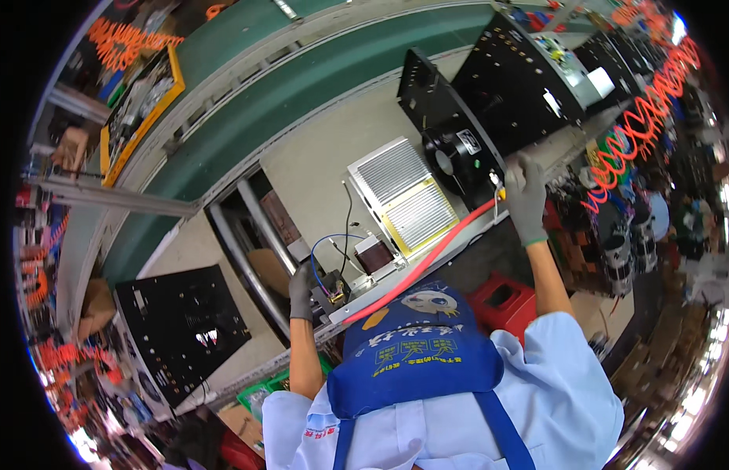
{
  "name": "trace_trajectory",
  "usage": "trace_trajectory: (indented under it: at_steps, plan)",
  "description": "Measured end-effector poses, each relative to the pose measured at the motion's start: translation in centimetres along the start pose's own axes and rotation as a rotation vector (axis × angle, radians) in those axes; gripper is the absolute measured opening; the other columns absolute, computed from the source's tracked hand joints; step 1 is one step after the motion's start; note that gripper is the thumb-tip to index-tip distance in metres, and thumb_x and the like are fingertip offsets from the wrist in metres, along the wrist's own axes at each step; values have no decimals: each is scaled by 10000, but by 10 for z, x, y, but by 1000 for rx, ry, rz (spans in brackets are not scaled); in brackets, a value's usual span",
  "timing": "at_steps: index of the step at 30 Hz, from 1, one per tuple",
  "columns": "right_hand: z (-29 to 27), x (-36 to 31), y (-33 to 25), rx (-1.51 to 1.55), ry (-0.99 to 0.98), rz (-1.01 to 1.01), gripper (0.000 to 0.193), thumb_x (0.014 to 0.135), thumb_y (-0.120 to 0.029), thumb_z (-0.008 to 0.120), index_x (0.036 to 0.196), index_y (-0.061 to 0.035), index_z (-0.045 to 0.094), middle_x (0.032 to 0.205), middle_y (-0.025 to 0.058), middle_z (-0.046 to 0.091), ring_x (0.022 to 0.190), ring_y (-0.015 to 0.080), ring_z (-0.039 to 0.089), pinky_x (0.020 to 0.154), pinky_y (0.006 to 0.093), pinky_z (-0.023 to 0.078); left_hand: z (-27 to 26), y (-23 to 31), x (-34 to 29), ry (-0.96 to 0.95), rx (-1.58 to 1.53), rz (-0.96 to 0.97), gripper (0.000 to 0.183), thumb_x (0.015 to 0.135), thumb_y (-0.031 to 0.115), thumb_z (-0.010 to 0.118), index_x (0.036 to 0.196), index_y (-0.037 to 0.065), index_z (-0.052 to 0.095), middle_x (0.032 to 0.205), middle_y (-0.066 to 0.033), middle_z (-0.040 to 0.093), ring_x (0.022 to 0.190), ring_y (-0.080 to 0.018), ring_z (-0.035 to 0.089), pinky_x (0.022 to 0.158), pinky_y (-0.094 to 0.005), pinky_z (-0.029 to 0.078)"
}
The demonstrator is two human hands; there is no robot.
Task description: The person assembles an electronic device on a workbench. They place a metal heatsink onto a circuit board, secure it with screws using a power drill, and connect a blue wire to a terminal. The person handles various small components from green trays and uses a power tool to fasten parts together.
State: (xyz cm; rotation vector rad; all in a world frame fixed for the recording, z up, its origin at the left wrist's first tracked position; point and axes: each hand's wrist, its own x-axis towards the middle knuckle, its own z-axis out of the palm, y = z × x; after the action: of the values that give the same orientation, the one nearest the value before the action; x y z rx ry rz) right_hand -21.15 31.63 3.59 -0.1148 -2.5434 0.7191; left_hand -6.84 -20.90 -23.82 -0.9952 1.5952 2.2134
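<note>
Toward the lower left of the frame, a black perforated panel lies flat on the table, set apart from the work. Just right of it the person's left hand, in a grey glove, rests at the near edge of the table with its fingers curled onto a small dark block, seemingly pinning it; how firmly it grips I cannot tell. A thin blue wire loops up from that block to a small brown component, so the hand looks placed to keep the wired parts from sliding.

At the middle of the frame a finned silver heat sink on a yellow-edged plate sits flat, fins up. A red hose runs diagonally from the table edge near the left hand up to the right.

Right of centre stands a black bracket carrying a round black fan, tilted upright against a large black chassis. The right hand, also gloved in grey, is closed around the upper end of the red hose just beside the fan, holding its tip at the bracket's lower corner. Coiled orange air lines hang at the upper right, and a red stool stands below the table's edge.
</note>
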Motion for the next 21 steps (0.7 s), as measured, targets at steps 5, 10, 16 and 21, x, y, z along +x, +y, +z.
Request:
trace_trajectory:
  at_steps: [5,10,16,21]
  plan:
    - [-44,-134,-3,-26,-12,230,355,884,-106,651,1227,-22,605,1186,195,617,1111,374,619,971,424,506,-15,70,-19,1,93,82,312,1026,212,581,1232,-11,651,1031,-117,703,854,-195,678,754,-309,554]
    - [-47,-271,-6,-10,-116,519,397,897,-169,645,1272,-48,592,1261,195,601,1193,379,595,1028,448,484,70,193,-61,-252,660,519,318,1010,169,540,1208,-52,655,1060,-109,689,974,-182,650,873,-298,519]
    - [-57,-337,-50,167,-260,754,441,924,-275,610,1310,-65,579,1334,201,571,1250,387,568,1073,472,461,226,205,-157,-610,876,803,316,1002,172,572,1220,-36,668,1045,-124,715,978,-184,662,891,-317,512]
    - [-62,-395,-28,162,-274,731,466,938,-333,573,1330,-81,593,1340,219,576,1239,402,580,1064,481,473,307,113,-243,-1111,1013,697,326,987,201,588,1204,-27,674,1042,-150,717,986,-226,673,884,-352,515]
